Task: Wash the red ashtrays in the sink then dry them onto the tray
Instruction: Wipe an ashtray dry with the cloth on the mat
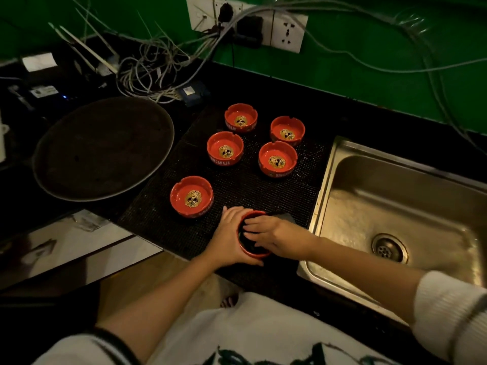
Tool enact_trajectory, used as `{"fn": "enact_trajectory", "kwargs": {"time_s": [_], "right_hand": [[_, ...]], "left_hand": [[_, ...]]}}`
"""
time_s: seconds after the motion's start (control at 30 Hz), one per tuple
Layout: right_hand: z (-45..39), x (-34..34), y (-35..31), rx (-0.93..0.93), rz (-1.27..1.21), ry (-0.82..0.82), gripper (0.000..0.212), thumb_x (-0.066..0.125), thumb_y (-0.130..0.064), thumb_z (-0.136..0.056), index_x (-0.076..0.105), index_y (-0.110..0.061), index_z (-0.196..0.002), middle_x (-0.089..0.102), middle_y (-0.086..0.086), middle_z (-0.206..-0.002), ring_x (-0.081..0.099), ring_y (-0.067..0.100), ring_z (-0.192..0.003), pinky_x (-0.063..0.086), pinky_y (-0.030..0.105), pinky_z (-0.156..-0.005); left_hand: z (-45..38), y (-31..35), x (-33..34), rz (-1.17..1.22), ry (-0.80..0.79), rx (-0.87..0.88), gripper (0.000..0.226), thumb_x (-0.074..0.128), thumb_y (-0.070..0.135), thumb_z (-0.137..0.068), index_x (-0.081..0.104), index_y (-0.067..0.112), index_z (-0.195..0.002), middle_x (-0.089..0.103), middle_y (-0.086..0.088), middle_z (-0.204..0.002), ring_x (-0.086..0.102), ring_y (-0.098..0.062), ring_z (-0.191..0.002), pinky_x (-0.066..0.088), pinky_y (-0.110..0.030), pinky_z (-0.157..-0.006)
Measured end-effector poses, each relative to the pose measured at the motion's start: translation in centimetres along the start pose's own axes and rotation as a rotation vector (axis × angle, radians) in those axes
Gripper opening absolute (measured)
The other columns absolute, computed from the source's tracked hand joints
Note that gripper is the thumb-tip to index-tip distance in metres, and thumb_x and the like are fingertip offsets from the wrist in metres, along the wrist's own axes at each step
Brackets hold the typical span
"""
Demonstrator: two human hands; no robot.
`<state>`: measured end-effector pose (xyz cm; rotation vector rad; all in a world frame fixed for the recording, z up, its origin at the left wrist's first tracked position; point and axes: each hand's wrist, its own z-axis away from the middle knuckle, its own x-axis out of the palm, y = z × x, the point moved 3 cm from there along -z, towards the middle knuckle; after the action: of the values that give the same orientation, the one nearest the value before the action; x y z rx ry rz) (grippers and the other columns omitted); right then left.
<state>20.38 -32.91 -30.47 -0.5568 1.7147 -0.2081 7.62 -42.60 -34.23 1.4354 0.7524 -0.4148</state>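
Several red ashtrays with a gold skull inside stand on a black mesh mat (237, 185); the nearest loose one (191, 196) is left of my hands. My left hand (228, 238) grips the side of another red ashtray (257, 253) at the mat's front edge. My right hand (274, 234) presses a dark cloth (286, 217) into that ashtray's bowl, fingers spread over it. The steel sink (395, 206) lies to the right. The round dark tray (102, 148) sits to the left.
Tangled cables (155, 67) and wall sockets (287, 30) hang at the back against the green wall. The black counter holds small devices at the far left. A pale drawer front (79, 248) lies below the counter's front edge.
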Motion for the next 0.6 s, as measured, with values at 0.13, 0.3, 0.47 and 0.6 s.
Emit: {"fn": "enact_trajectory", "kwargs": {"time_s": [0.13, 0.3, 0.47, 0.6], "right_hand": [[-1.3, -1.5, 1.2, -0.043, 0.07, -0.08, 0.032, 0.05, -0.017, -0.094, 0.069, 0.003, -0.111, 0.066, 0.017, -0.118, 0.054, 0.036, -0.119, 0.025, 0.03, -0.112], [0.7, 0.8, 0.0, 0.257, 0.114, 0.092, 0.036, 0.049, -0.023, -0.093, 0.064, -0.011, -0.124, 0.06, 0.003, -0.131, 0.049, 0.023, -0.125, 0.034, 0.04, -0.103], [1.9, 1.6, -0.6, 0.274, 0.108, 0.033, 0.041, 0.042, -0.025, -0.1, 0.051, -0.016, -0.139, 0.041, 0.002, -0.149, 0.029, 0.016, -0.142, 0.019, 0.037, -0.118], [1.5, 0.8, 1.3, 0.051, 0.098, -0.122, 0.041, 0.042, -0.028, -0.101, 0.051, -0.012, -0.139, 0.042, 0.004, -0.148, 0.026, 0.019, -0.143, 0.022, 0.039, -0.117]], "left_hand": [[-2.2, -0.4, -1.8, -0.084, -0.238, 0.087, 0.14, 0.089, 0.064, -0.04, 0.022, 0.015, -0.154, 0.029, -0.001, -0.156, 0.014, -0.012, -0.148, -0.005, -0.038, -0.123], [0.2, 0.4, -0.6, -0.053, -0.053, -0.046, 0.147, 0.079, 0.078, -0.042, 0.013, 0.011, -0.154, 0.016, 0.005, -0.159, -0.001, -0.008, -0.149, -0.009, -0.029, -0.12], [2.3, 1.3, 1.7, 0.009, 0.319, -0.152, 0.105, 0.075, 0.068, -0.055, 0.045, 0.007, -0.135, 0.052, -0.003, -0.135, 0.029, -0.022, -0.143, 0.003, -0.028, -0.121], [1.2, 0.3, 0.4, -0.038, 0.235, -0.1, 0.109, 0.076, 0.074, -0.044, 0.052, 0.009, -0.129, 0.053, 0.004, -0.128, 0.035, -0.015, -0.138, 0.008, -0.041, -0.122]]}}
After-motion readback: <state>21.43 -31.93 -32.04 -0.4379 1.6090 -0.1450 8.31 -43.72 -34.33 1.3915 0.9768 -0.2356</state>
